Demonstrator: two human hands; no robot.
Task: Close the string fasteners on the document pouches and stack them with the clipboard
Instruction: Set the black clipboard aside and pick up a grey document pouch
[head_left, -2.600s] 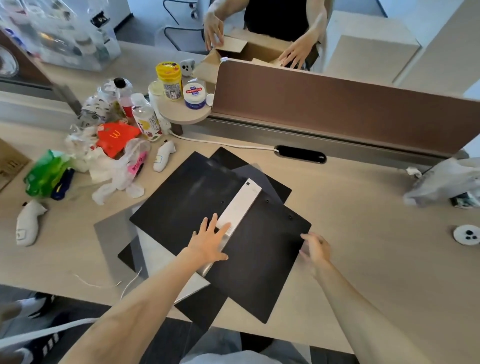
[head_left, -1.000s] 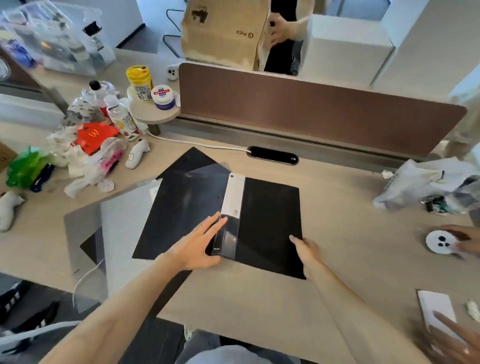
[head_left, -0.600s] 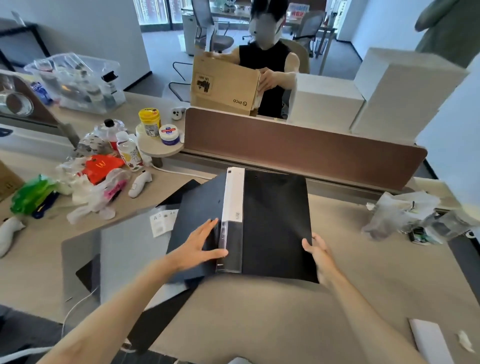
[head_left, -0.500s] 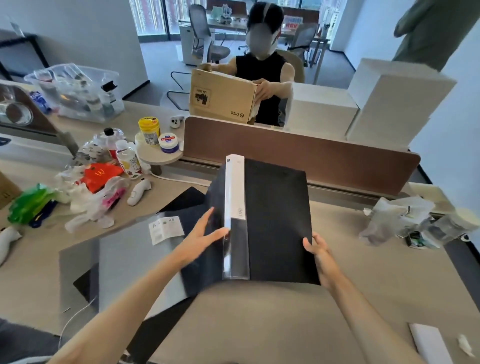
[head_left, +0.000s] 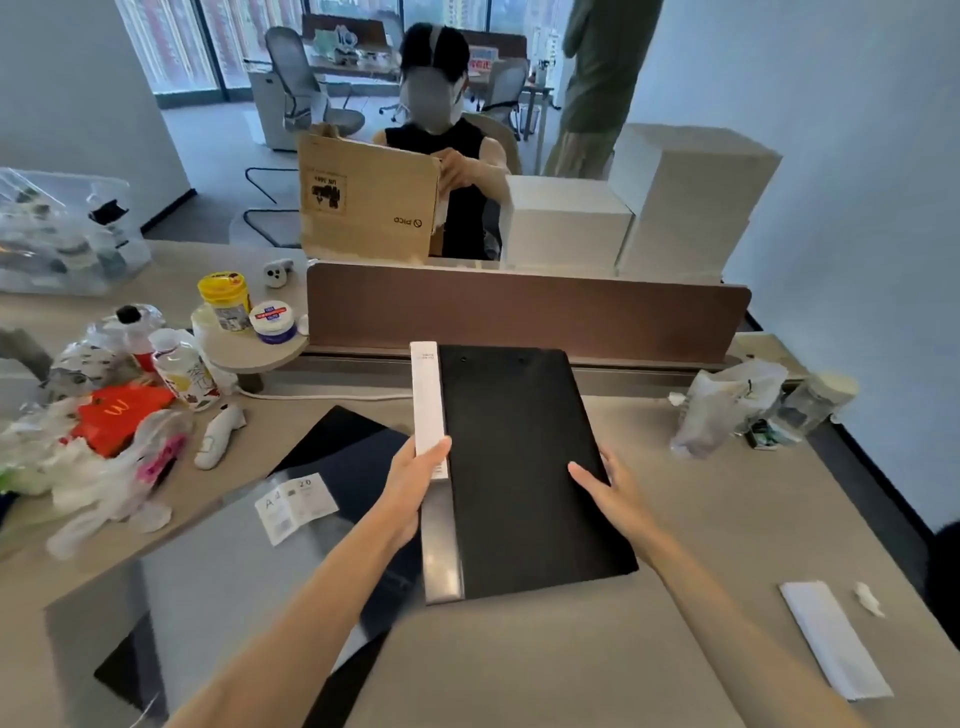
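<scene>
A black clipboard folder (head_left: 524, 467) with a white spine strip stands tilted up off the desk, its lower edge near me. My left hand (head_left: 415, 478) grips its left edge at the spine. The right edge is held by my right hand (head_left: 605, 480), fingers flat against the cover. To the left, a translucent grey document pouch (head_left: 208, 561) with a white label lies flat on the desk over a black pouch (head_left: 337, 441) whose corner shows beyond it.
Bottles, jars, plastic bags and a white controller (head_left: 218, 436) crowd the desk's left side. A brown divider (head_left: 519, 312) runs across the back; a person behind it holds a cardboard box (head_left: 369, 202). A plastic bag (head_left: 727, 405) sits right, folded paper (head_left: 831, 639) near right.
The clipboard folder was lying flat over the pouches; both hands took its edges and raised it upright off the desk. My view tilted upward.
</scene>
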